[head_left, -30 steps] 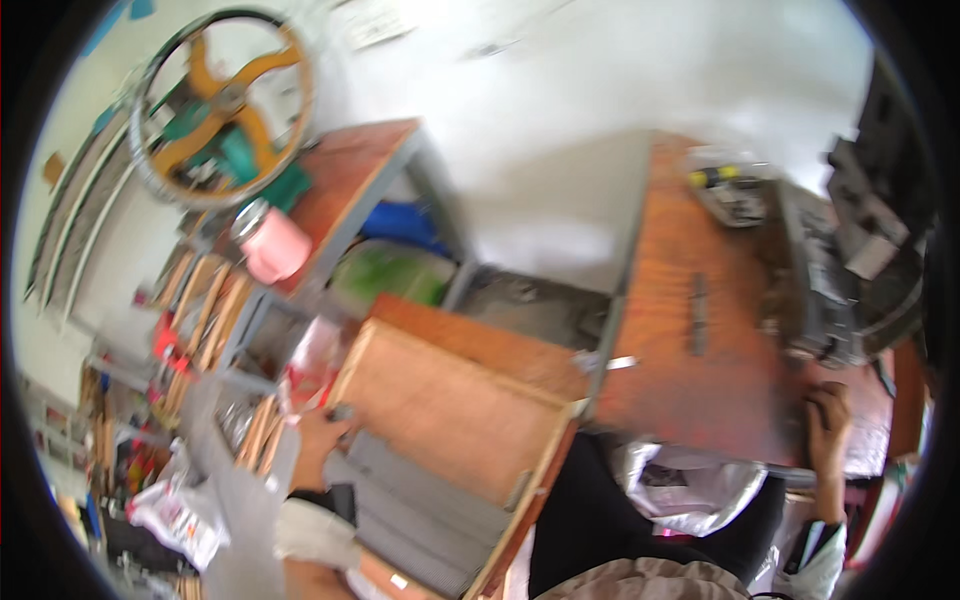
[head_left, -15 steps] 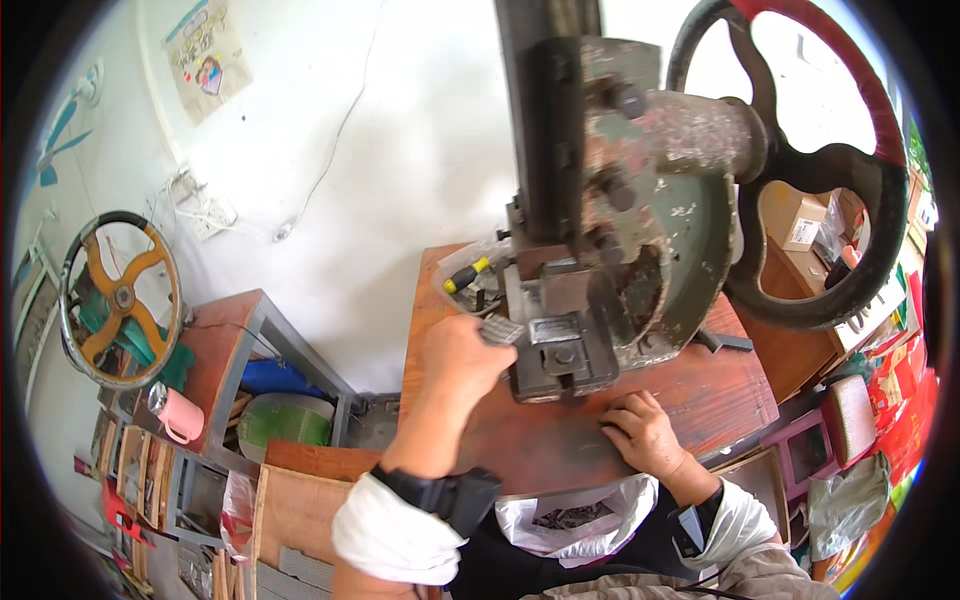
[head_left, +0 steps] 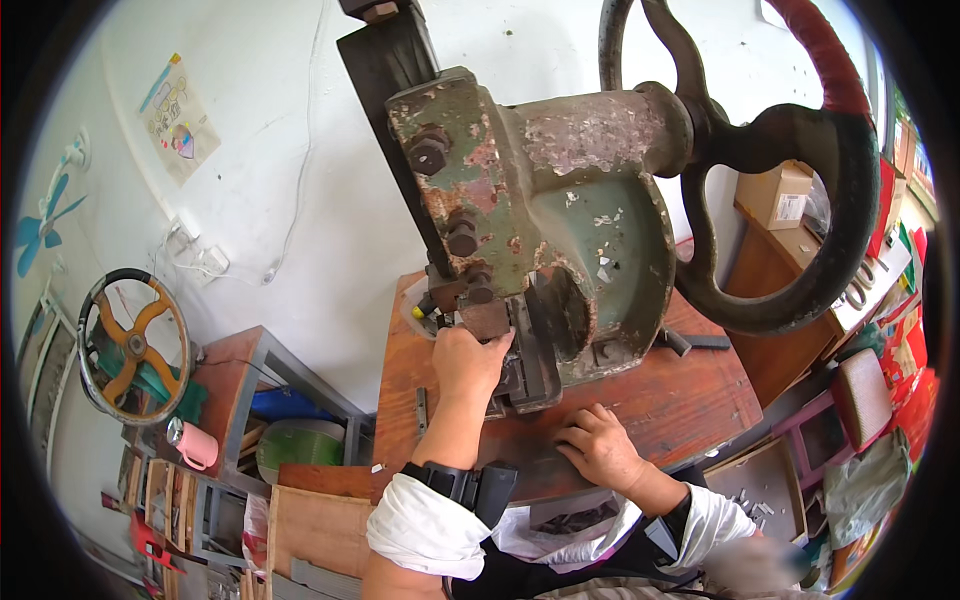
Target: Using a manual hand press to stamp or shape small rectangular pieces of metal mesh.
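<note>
A big old green press machine with a large black flywheel stands on a worn wooden bench. My left hand reaches up under the machine's head and rests at the die block, fingers curled against it; whether it holds a small part I cannot tell. My right hand lies palm down on the bench in front of the die, fingers spread over the wood. A black watch-like band sits on my left wrist above a white sleeve.
A small metal strip lies on the bench's left side. To the left stand a second wheel with orange spokes, a pink mug and a green lid. A wooden board sits below. Boxes and shelves crowd the right.
The view swung from the left-side clutter up to the press. My left hand moved onto the die area and stays there; my right hand settled on the bench in front.
</note>
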The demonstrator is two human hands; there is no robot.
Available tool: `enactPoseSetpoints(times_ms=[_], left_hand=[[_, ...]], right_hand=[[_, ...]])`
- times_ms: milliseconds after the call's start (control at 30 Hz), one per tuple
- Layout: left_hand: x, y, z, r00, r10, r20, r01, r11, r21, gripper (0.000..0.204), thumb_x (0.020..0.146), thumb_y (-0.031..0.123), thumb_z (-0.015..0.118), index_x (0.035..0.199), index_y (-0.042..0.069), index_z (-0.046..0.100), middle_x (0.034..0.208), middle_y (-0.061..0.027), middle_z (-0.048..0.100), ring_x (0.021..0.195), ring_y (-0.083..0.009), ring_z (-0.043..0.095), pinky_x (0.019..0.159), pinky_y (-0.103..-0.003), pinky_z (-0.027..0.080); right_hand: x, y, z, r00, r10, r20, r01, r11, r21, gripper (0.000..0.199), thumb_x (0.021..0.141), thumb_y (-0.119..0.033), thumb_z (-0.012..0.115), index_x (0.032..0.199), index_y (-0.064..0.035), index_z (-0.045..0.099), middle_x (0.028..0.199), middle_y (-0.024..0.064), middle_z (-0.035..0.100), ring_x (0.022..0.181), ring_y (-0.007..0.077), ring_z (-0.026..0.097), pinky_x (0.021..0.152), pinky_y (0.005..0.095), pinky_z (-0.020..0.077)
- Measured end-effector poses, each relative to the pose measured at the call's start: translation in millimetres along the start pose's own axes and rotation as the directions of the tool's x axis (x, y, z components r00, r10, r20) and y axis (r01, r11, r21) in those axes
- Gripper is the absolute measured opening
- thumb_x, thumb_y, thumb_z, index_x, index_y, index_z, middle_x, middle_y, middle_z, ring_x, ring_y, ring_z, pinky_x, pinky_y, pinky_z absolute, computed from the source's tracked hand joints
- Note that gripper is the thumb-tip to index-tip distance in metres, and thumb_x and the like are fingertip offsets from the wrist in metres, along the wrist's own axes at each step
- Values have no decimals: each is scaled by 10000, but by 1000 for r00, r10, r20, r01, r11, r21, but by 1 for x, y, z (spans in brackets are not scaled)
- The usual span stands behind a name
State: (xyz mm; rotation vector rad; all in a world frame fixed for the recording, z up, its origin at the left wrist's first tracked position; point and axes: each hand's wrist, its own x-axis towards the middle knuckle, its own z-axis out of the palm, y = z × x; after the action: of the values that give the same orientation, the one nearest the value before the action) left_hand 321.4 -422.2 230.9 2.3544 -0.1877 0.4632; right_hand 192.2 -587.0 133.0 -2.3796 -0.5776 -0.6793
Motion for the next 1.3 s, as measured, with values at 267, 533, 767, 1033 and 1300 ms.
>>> enactPoseSetpoints(times_ms=[267,533,767,1033,1300], left_hand=[[-6,-31,-9,994,55,95,-61,996,67,119,793,85,634,876,11,674,863,-184,639,895,-381,588,822,-414,456],[-16,-50,3,999,46,12,-31,818,-575,230,771,-5,646,1001,12,652,1097,-141,583,1094,-313,510,943,-373,412],[-19,-64,7,973,228,-20,-217,888,-405,286,797,24,629,1083,27,640,1143,-129,577,1117,-316,490,958,-387,395],[-17,-65,11,960,276,-42,-274,903,-331,277,795,39,635,1069,61,594,1127,-82,573,1126,-290,464,909,-501,341],[-16,-60,8,940,333,-78,-335,852,-401,275,773,-34,596,1047,-15,606,1088,-113,589,1060,-324,486,916,-379,405]], right_hand=[[4,-3,-6,998,39,-48,-34,995,88,169,713,-82,694,879,-87,663,898,74,581,843,294,544,750,388,464],[98,-10,-12,944,-22,-331,19,1000,-13,214,712,-129,729,883,-31,646,895,114,600,819,321,590,708,384,502],[115,-26,-2,970,126,-208,-169,964,-204,218,672,-220,761,737,-34,668,832,91,624,798,290,606,681,382,503],[119,-16,0,954,196,-227,-221,971,-89,305,630,-306,781,681,-51,622,781,65,597,792,282,599,640,382,502],[133,-29,7,947,122,-298,-197,952,-235,500,578,-379,815,853,-19,602,945,125,576,921,319,578,714,407,500]])
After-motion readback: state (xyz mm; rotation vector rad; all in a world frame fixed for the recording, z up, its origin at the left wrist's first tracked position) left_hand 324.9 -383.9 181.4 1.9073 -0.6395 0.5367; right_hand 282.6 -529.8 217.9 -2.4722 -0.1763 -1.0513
